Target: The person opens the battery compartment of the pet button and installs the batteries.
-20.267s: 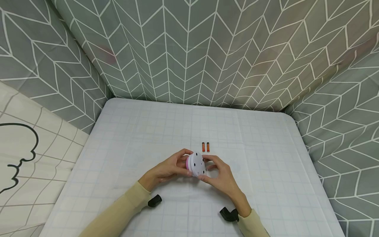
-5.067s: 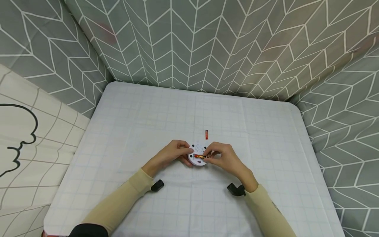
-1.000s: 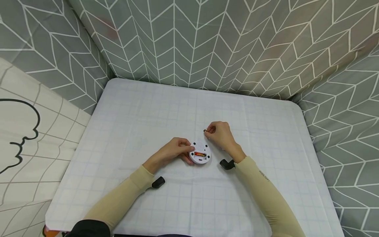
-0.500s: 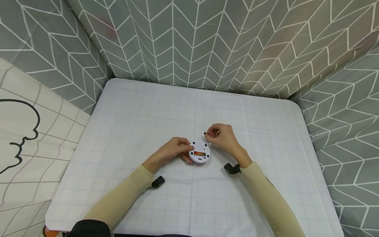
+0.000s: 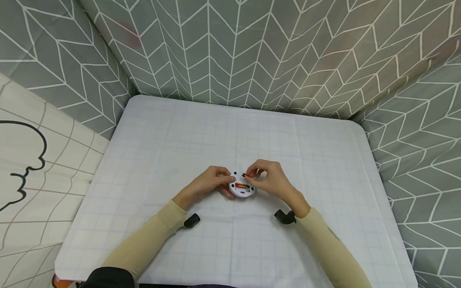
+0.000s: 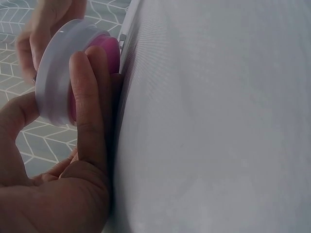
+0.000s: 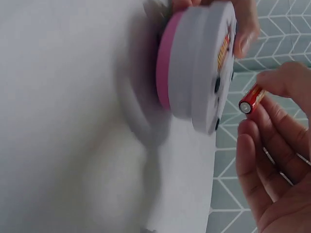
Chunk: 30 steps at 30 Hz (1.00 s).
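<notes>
The white gridded counter (image 5: 180, 140) lies open left, right and far of the hands. Grey chevron-patterned fabric walls (image 5: 230, 56) close three sides. The round white-and-pink plastic device (image 5: 242, 188) sits centre, between both hands.

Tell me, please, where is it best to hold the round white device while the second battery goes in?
Probably by its rim, from the left, as the left hand grips the device now. Its open back faces up, leaving it free for the battery in the right hand.

White-pink disc (image 5: 242, 188), red batt. (image 7: 251, 99) beside
</notes>
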Available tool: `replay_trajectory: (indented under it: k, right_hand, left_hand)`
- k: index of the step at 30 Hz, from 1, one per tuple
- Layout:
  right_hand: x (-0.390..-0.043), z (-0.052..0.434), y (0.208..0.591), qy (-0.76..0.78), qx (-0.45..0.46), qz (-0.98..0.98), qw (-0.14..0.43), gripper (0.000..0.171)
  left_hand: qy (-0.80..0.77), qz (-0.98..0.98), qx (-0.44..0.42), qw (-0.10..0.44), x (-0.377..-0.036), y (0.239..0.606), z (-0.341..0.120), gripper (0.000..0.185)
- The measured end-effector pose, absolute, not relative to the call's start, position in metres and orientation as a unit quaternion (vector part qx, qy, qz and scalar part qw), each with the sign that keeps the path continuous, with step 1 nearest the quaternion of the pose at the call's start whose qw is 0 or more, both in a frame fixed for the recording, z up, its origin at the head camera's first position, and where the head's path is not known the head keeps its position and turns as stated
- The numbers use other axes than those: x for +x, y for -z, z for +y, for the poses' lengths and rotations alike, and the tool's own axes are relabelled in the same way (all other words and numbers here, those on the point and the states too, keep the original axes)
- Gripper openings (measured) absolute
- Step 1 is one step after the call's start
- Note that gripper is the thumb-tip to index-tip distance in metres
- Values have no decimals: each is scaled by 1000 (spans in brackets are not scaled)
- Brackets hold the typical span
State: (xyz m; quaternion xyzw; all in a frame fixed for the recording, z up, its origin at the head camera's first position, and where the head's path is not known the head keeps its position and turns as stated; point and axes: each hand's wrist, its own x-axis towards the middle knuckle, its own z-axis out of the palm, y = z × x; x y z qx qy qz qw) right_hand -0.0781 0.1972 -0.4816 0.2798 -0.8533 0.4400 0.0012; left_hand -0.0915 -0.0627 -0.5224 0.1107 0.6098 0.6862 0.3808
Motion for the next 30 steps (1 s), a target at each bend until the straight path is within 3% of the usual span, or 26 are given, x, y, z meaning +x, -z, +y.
replay_trajectory:
  k: [18, 30]
  right_hand:
    - [-53, 172, 463, -469, 344, -813, -5, 18]
    - [-60, 185, 493, -456, 329, -826, -24, 17]
  left_hand:
    - [-691, 605, 130, 375, -91, 525, -63, 23]
    - [-692, 603, 126, 377, -91, 524, -63, 24]
